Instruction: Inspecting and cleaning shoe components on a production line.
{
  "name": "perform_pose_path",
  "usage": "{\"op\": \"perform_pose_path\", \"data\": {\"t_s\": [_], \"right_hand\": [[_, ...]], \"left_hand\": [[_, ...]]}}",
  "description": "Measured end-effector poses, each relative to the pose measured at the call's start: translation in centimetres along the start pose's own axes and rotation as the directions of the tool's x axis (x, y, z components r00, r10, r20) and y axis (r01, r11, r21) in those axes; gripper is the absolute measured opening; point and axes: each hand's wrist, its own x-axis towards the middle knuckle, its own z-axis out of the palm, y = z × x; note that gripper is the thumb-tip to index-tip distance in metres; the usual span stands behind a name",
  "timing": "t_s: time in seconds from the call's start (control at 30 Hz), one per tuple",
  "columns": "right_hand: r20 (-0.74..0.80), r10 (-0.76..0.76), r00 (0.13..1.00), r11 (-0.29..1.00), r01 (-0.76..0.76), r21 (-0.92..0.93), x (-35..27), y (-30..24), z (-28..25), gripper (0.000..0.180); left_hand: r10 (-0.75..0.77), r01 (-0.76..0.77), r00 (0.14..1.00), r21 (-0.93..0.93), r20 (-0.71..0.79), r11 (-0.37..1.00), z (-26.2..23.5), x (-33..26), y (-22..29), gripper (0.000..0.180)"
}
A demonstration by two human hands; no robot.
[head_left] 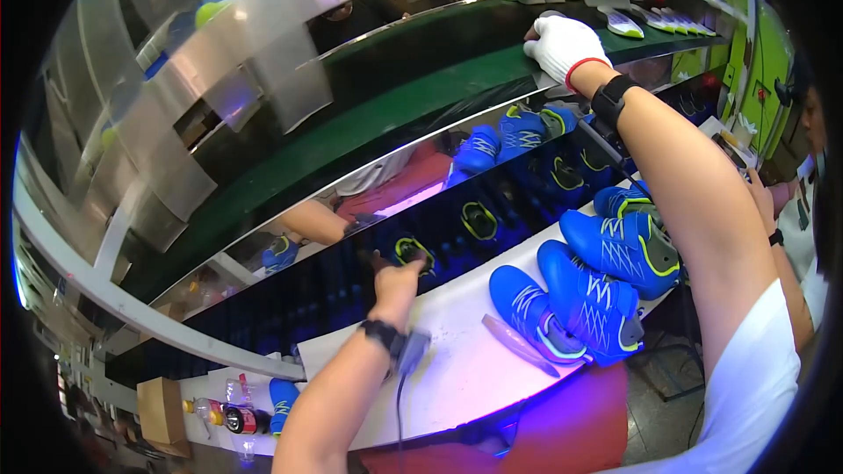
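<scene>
Four blue shoes (pixel 606 276) sit bunched on the white desk (pixel 457 360). One more blue shoe (pixel 283 399) and two bottles (pixel 230 417) sit lower down.

I'm looking at a long green conveyor belt (pixel 351 136) curving across the view, framed by shiny polished metal rails (pixel 263 26) that mirror the room. Below it runs a white tabletop (pixel 457 360) washed in violet-blue light. At lower left I see a brown cardboard box (pixel 160 408) and a few plastic drink bottles (pixel 230 417). Lime-green panels (pixel 768 61) stand far right.
</scene>
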Motion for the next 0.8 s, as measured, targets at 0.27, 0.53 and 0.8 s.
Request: {"op": "perform_pose_path", "data": {"t_s": [0.27, 0.53, 0.8], "right_hand": [[-0.062, 0.251, 0.966, 0.967, -0.253, -0.016, 1.0, -2.6, -0.6, 0.030], [0.019, 0.289, 0.957, 0.951, -0.285, -0.117, -0.7, 1.6, -0.7, 0.025], [-0.190, 0.011, 0.982, 1.000, -0.008, 0.016, -3.4, -1.8, -1.2, 0.025]], "left_hand": [[-0.168, 0.256, 0.931, 0.253, -0.325, 0.933, 0.8, 9.9, -6.6, 0.066], [-0.150, 0.497, 0.847, -0.659, 0.510, 0.564, -3.8, -2.7, 1.5, 0.031], [-0.286, 0.488, 0.828, -0.368, 0.482, 0.792, -11.7, -20.6, 0.3, 0.052]]}}
